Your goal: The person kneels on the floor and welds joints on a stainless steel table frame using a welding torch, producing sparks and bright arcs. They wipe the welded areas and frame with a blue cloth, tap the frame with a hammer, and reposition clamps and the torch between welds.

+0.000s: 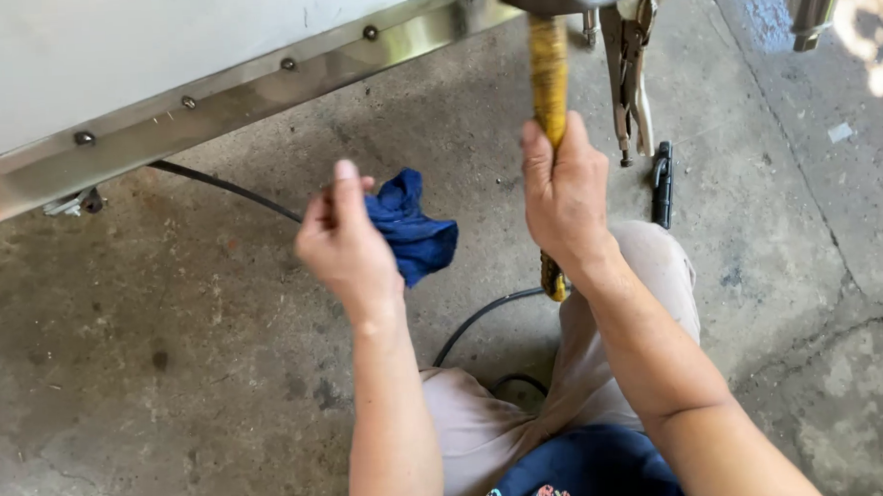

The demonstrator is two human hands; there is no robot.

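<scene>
Concrete floor [172, 384]: grey, stained, fills frame. Sheet-metal panel [141, 53] w/ riveted steel edge strip [260, 83]: runs 9 to 12 o'clock, above floor. Person's legs, beige trousers [487, 422]: 6 o'clock. Black cable [224, 185]: from under strip, curves past knee toward 6. Hammer [550, 73]: dark head at 12 o'clock touching strip end, yellow-wrapped handle upright. Right hand [565, 197]: clenched round hammer handle, centre-right. Left hand [348, 243]: centre, fingers pinched on blue rag [417, 234], rag hanging at its 3 o'clock. Locking pliers [633, 75]: hang at 1 o'clock, beside hammer. Small black tool [662, 184]: on floor, just below pliers.
</scene>
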